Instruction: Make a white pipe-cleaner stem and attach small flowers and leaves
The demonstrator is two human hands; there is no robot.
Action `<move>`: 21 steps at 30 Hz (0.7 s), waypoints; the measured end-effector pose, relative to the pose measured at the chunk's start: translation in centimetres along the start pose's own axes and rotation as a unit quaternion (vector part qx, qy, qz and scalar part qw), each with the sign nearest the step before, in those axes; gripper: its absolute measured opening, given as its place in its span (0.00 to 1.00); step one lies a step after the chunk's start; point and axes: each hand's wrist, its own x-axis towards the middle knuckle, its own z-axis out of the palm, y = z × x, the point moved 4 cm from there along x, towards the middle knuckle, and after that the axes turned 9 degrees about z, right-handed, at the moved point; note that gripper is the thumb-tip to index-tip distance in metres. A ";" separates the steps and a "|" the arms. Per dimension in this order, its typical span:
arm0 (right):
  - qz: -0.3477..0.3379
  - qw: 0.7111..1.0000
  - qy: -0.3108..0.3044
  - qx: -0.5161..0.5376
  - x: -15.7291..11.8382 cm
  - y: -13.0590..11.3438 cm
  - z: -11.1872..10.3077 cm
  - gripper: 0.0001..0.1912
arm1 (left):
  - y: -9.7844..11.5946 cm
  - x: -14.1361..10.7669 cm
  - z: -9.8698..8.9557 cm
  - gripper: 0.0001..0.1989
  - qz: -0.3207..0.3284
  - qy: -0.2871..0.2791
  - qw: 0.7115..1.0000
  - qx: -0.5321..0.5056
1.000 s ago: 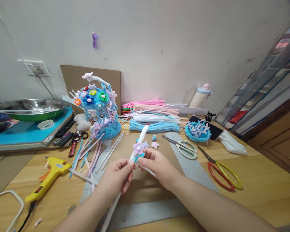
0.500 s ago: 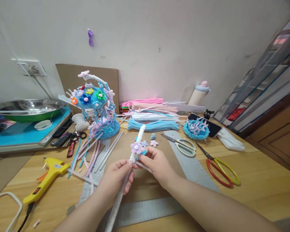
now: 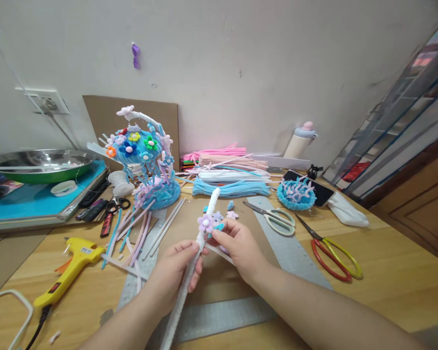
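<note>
My left hand (image 3: 184, 265) is closed around a long white fuzzy stem (image 3: 180, 306), which looks wrapped in pipe cleaner and slants up and away from me. A lilac flower with a white centre (image 3: 205, 223) sits on the stem above my thumb. Close beside it, my right hand (image 3: 237, 245) pinches a small blue pipe-cleaner piece (image 3: 219, 227) against the stem's right side. Beyond my fingers, a pink flower (image 3: 232, 215) and a small blue piece (image 3: 230, 205) lie on the brown cardboard (image 3: 190, 214).
A yellow glue gun (image 3: 71, 265) lies left. Behind it stands a blue flowered pipe-cleaner lamp-like piece (image 3: 142, 150). Bundles of pipe cleaners (image 3: 233, 187) line the back. Right are white-handled scissors (image 3: 277, 218), red-and-yellow-handled scissors (image 3: 330, 253) and a blue fuzzy dish shape (image 3: 297, 193).
Hardly anything differs. My right fingers and the blue piece have shifted very slightly, and the view has moved a touch.
</note>
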 end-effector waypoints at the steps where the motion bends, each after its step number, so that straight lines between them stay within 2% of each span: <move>1: -0.001 1.000 0.006 -0.002 0.0 0.0 -0.1 0.13 | 0.0 0.0 0.0 0.11 0.002 0.000 1.000 0.004; 7: -0.022 0.999 0.024 -0.025 0.0 -0.1 -0.2 0.13 | -0.3 0.0 0.0 0.13 0.003 0.000 1.000 0.028; 21: -0.005 0.999 0.021 -0.040 0.0 0.0 -0.2 0.13 | -0.6 0.3 -0.2 0.14 0.008 0.011 0.999 0.052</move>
